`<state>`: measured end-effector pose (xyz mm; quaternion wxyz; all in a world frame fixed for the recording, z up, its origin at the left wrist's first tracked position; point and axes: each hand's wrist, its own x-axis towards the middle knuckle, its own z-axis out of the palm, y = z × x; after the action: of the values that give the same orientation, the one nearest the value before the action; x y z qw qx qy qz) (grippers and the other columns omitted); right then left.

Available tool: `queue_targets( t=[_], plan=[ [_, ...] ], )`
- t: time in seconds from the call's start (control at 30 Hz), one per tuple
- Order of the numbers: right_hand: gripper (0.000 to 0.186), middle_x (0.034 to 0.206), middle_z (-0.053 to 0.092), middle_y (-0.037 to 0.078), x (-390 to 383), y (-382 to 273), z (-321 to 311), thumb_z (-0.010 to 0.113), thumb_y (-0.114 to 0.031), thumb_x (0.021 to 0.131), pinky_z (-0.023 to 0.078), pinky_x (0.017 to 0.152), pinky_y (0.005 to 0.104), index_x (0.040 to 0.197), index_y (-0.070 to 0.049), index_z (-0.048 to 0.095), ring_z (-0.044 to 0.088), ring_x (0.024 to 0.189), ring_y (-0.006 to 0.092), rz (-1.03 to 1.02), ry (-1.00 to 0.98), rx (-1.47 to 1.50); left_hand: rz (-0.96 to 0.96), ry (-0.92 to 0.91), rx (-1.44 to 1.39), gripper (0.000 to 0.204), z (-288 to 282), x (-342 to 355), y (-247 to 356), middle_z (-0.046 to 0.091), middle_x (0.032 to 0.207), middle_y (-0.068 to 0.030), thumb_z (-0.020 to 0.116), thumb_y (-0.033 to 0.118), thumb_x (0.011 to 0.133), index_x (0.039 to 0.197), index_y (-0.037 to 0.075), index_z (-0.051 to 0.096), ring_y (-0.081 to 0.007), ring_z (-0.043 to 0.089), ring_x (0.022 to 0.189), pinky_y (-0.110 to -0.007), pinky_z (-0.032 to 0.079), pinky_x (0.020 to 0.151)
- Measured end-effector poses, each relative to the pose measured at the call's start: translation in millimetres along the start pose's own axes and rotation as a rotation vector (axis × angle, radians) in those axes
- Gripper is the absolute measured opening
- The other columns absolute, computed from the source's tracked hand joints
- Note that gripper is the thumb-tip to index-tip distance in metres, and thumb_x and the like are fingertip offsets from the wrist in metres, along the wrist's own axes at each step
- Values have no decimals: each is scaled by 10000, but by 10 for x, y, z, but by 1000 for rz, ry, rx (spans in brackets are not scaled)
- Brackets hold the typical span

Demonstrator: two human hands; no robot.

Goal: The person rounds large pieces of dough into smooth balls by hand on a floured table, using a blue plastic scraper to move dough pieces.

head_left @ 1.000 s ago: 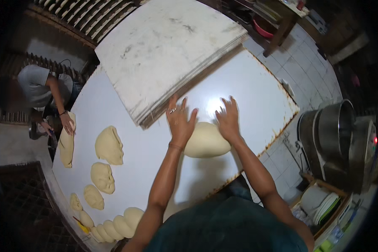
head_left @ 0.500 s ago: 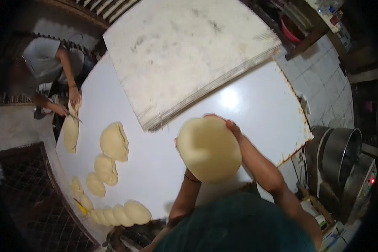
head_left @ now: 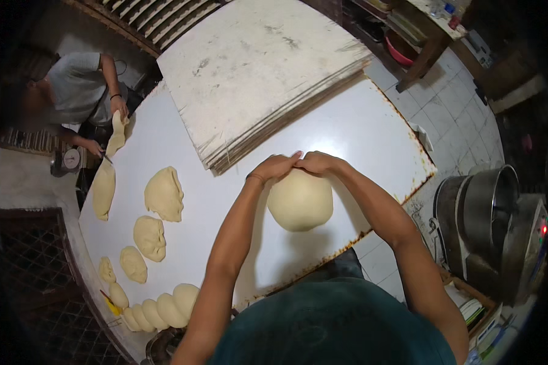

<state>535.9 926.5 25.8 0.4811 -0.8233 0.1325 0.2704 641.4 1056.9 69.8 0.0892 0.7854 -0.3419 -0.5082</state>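
A large smooth ball of dough (head_left: 300,204) is between my forearms, over the near part of the white table. My left hand (head_left: 276,166) and my right hand (head_left: 318,162) meet at its far edge, thumbs close together, both closed on the dough. Their fingertips are partly hidden. To the left lie several rough dough pieces, among them a large folded one (head_left: 164,193), a mid-sized one (head_left: 150,238) and a smaller one (head_left: 133,264). At the table's near left, a row of rounded dough balls (head_left: 162,309) sits side by side.
A stack of floury boards (head_left: 256,73) covers the table's far part. Across at the left, another person (head_left: 82,91) holds a long dough strip (head_left: 104,190) and a blade. Large metal bowls (head_left: 490,201) stand beyond the table's rusty right edge. A scale (head_left: 71,159) is behind the strip.
The dough ball has come down from a raised, tilted hold toward the table. My hands have moved from its sides to its far edge. The other person's strip now shows a cut or narrowing.
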Motion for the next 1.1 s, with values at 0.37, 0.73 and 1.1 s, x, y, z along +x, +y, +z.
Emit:
queue_targets(
  t=[0.37,0.73,1.1],
  plan=[
    [556,1082,594,252,-1044,13,1616,351,-453,868,409,936,438,1085,-15,615,559,1033,398,29,123,-94,112,69,-298,834,1657,-943,-589,581,1106,-274,289,691,849,1094,-41,603,-342,553,1055,-375,396,919],
    [469,1252,510,121,-995,619,1612,433,-356,951,383,968,326,1248,3,479,477,1152,213,89,479,1306,428,758,-1455,670,1884,-1062,-1524,313,1433,-141,220,511,962,1394,0,258,-224,257,1337,-353,193,1103],
    [374,1276,515,88,-143,-234,686,495,-296,919,439,937,402,1211,-64,516,520,1117,262,-390,-118,1503,454,451,-1819,590,1834,-1178,-343,288,1411,-71,424,422,934,1389,88,250,-207,295,1294,-392,303,1049]
  ],
)
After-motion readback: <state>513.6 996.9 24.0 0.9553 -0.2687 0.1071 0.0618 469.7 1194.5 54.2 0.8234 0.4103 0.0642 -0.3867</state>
